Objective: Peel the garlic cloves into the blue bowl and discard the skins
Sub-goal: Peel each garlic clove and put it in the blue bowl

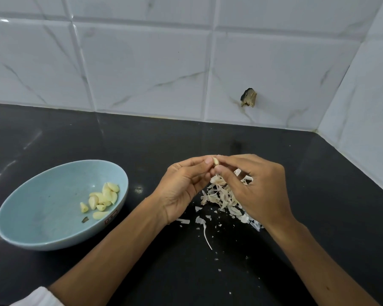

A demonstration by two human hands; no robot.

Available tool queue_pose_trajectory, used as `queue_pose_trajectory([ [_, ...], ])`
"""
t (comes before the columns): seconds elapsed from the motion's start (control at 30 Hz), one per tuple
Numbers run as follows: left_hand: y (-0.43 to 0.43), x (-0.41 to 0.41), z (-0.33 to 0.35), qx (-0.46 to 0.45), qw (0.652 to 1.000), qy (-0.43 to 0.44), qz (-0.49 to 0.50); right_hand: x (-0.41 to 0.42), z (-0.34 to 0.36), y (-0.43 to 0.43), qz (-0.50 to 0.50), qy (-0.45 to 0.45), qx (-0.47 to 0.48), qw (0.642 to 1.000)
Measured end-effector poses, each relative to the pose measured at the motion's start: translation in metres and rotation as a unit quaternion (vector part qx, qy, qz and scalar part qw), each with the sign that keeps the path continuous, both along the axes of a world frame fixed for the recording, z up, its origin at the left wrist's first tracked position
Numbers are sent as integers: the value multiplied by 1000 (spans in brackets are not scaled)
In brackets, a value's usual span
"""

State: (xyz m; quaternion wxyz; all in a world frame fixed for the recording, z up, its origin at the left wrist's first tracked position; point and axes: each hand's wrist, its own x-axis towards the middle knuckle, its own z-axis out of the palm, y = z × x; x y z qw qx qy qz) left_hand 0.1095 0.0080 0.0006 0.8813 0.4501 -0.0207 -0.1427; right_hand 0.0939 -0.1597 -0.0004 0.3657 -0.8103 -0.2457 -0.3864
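Near edge, 7 o'clock: scrap of white sleeve [34,298]. Black desk [186,279] under everything. Centre, toward 4 o'clock: heap of garlic skins [221,197], loose flakes scattered nearer. At 9 o'clock: blue bowl [42,206] on the desk, peeled cloves [102,199] gathered at its 3 o'clock side. Over the heap: left hand [181,188] and right hand [259,186], fingers of both clamped on one garlic clove [215,161], clear of the desk. Farthest, 1 o'clock: dark broken patch [249,98] in white marbled wall tiles [142,69].

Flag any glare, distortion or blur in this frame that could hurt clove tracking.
Head view: wide-angle bows the wall tiles; glare streaks on the black countertop at left; garlic clove pinched between left hand and right hand reads sharp; blue bowl evenly lit, shadows soft.
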Motion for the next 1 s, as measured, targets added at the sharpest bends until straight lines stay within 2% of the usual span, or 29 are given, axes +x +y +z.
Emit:
queue_pose_trajectory([
  [0.43, -3, -2, -1, -6, 1000, 6, -4, 1, -3, -2, -18, -37, -5, 999],
  [0.73, -4, -4, -3, 87, 992, -87, 23, 1, -3, -4, -69, -82, -23, 994],
  [1.0, 2, -4, 1, 100, 988, -114, -13, 1, 1, -8, -61, -70, -26, 995],
])
